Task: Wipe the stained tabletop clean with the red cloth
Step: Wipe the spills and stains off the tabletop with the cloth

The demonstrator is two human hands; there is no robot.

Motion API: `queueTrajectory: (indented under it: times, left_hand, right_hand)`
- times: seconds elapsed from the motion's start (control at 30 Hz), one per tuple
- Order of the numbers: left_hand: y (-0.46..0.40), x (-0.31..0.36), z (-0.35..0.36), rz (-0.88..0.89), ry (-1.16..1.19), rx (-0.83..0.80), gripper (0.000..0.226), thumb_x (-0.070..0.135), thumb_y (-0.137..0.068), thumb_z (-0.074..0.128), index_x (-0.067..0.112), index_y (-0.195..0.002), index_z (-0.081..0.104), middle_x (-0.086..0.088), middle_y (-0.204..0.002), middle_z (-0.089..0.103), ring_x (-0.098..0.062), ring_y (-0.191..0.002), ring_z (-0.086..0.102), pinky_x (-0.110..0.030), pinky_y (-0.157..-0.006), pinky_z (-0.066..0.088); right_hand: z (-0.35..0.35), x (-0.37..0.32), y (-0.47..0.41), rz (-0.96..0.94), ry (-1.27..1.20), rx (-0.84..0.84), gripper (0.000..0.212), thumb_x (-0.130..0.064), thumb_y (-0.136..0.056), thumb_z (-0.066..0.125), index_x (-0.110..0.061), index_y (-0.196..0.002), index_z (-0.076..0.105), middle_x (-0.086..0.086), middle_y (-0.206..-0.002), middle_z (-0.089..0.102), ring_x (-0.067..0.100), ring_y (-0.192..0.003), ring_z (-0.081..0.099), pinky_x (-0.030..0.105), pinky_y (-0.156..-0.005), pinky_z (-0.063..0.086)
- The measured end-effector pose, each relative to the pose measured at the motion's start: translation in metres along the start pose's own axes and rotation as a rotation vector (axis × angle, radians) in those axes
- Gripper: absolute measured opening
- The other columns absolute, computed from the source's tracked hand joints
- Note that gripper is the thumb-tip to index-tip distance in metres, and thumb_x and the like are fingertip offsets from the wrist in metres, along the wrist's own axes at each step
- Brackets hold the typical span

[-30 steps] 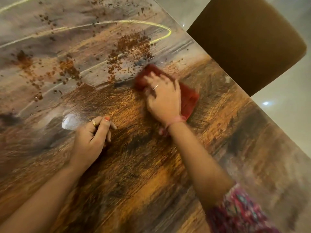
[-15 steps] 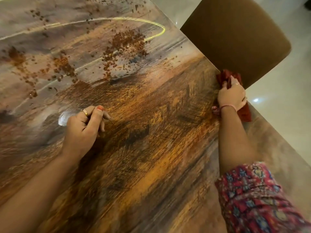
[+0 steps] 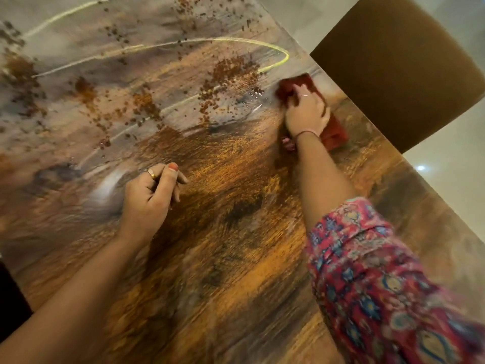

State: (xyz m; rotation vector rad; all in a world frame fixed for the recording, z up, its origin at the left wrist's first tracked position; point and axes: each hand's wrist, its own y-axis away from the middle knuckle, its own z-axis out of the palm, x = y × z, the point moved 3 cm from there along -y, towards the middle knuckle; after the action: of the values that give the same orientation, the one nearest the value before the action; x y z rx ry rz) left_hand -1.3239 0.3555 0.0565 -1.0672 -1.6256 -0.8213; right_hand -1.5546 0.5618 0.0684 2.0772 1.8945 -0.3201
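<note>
The glossy wood-grain tabletop (image 3: pixel 236 245) fills the view. My right hand (image 3: pixel 305 111) presses the red cloth (image 3: pixel 334 132) flat on the table near its right edge; the cloth shows above and below the hand. Brown crumbly stains (image 3: pixel 231 74) lie just left of the cloth, and more stains (image 3: pixel 86 93) spread across the far left. My left hand (image 3: pixel 152 198) rests on the table nearer to me, fingers curled, holding nothing.
A brown upholstered chair (image 3: pixel 393 69) stands close against the table's right edge. Pale glossy floor (image 3: pixel 446 179) shows beyond that edge. A thin yellow line (image 3: pixel 236 43) curves across the far tabletop.
My right hand swept the cloth rightward to the table's edge by the chair, then came back left and farther up, toward the brown stains. My left hand stayed in place.
</note>
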Motion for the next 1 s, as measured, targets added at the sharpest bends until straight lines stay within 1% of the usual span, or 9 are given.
queueTrajectory:
  times: [0.07,0.17,0.27,0.37,0.43,0.6,0.8,0.9,1.0]
  left_hand:
    - [0.000,0.000,-0.005,-0.002,-0.008,0.017,0.034,0.044,-0.096,0.040,0.034,-0.073,0.062,0.002,-0.056,0.057,-0.020,-0.045,0.047,-0.034,-0.044,0.037]
    - [-0.002,-0.003,-0.010,0.002,-0.009,0.062,0.034,0.042,-0.097,0.040,0.033,-0.071,0.061,0.003,-0.054,0.056,-0.018,-0.045,0.047,-0.030,-0.044,0.037]
    - [-0.005,-0.005,-0.018,0.028,0.005,0.129,0.038,0.040,-0.097,0.042,0.021,-0.068,0.058,0.000,-0.054,0.054,-0.013,-0.045,0.047,-0.027,-0.046,0.037]
    - [-0.007,-0.002,-0.026,0.047,0.005,0.150,0.041,0.038,-0.098,0.042,0.015,-0.065,0.054,-0.003,-0.054,0.053,-0.011,-0.044,0.046,-0.026,-0.046,0.037]
    - [-0.006,0.000,-0.030,0.057,0.010,0.132,0.037,0.036,-0.098,0.042,0.019,-0.070,0.058,0.000,-0.053,0.054,-0.007,-0.043,0.046,-0.019,-0.045,0.037]
    - [0.000,0.000,-0.033,0.061,-0.036,0.094,0.036,0.039,-0.097,0.041,0.020,-0.075,0.061,0.002,-0.055,0.057,-0.007,-0.043,0.049,-0.017,-0.043,0.038]
    - [0.001,-0.005,-0.032,0.052,-0.076,0.083,0.037,0.042,-0.096,0.040,0.022,-0.074,0.062,0.002,-0.057,0.058,-0.012,-0.045,0.050,-0.026,-0.046,0.037]
    - [0.003,-0.006,-0.031,0.055,-0.079,0.080,0.037,0.043,-0.096,0.040,0.024,-0.074,0.062,0.001,-0.058,0.058,-0.016,-0.046,0.050,-0.030,-0.045,0.038]
    - [0.007,-0.005,-0.030,0.022,-0.041,0.068,0.037,0.045,-0.095,0.040,0.023,-0.075,0.062,-0.001,-0.056,0.057,-0.025,-0.044,0.047,-0.036,-0.044,0.038]
  right_hand:
    - [0.045,-0.043,0.029,-0.193,-0.025,-0.056,0.038,-0.029,-0.092,0.044,-0.038,-0.127,0.053,-0.013,-0.140,0.048,0.013,-0.132,0.038,0.042,-0.116,0.017]
    - [0.092,-0.092,0.120,-0.440,-0.113,-0.025,0.037,-0.034,-0.084,0.045,-0.034,-0.117,0.062,-0.014,-0.129,0.058,0.012,-0.122,0.047,0.044,-0.111,0.020]
    - [0.114,-0.110,0.200,-0.774,-0.016,-0.141,0.047,-0.043,-0.086,0.038,-0.028,-0.126,0.057,-0.012,-0.127,0.059,0.013,-0.126,0.044,0.049,-0.112,0.025]
    - [0.118,-0.105,0.190,-0.976,-0.011,-0.264,0.051,-0.040,-0.083,0.058,-0.028,-0.133,0.052,-0.012,-0.135,0.052,0.012,-0.131,0.039,0.049,-0.114,0.018]
    - [0.111,-0.101,0.152,-1.000,0.010,-0.249,0.047,-0.040,-0.085,0.056,-0.034,-0.131,0.052,-0.014,-0.140,0.048,0.011,-0.132,0.038,0.046,-0.112,0.015]
    - [0.072,-0.057,0.024,-0.569,0.020,-0.115,0.041,-0.030,-0.092,0.047,-0.039,-0.131,0.050,-0.016,-0.143,0.044,0.010,-0.133,0.037,0.046,-0.115,0.019]
    - [-0.001,0.081,-0.067,0.069,-0.024,0.052,0.043,-0.023,-0.091,0.044,-0.039,-0.130,0.053,-0.011,-0.146,0.043,0.018,-0.137,0.034,0.045,-0.116,0.018]
    - [-0.017,0.112,-0.068,0.199,0.001,0.049,0.044,-0.021,-0.092,0.044,-0.037,-0.133,0.050,-0.003,-0.145,0.044,0.025,-0.137,0.034,0.048,-0.116,0.018]
    - [-0.009,0.100,-0.059,0.232,0.005,0.076,0.049,-0.017,-0.090,0.044,-0.034,-0.136,0.046,-0.005,-0.148,0.038,0.023,-0.140,0.025,0.053,-0.116,0.009]
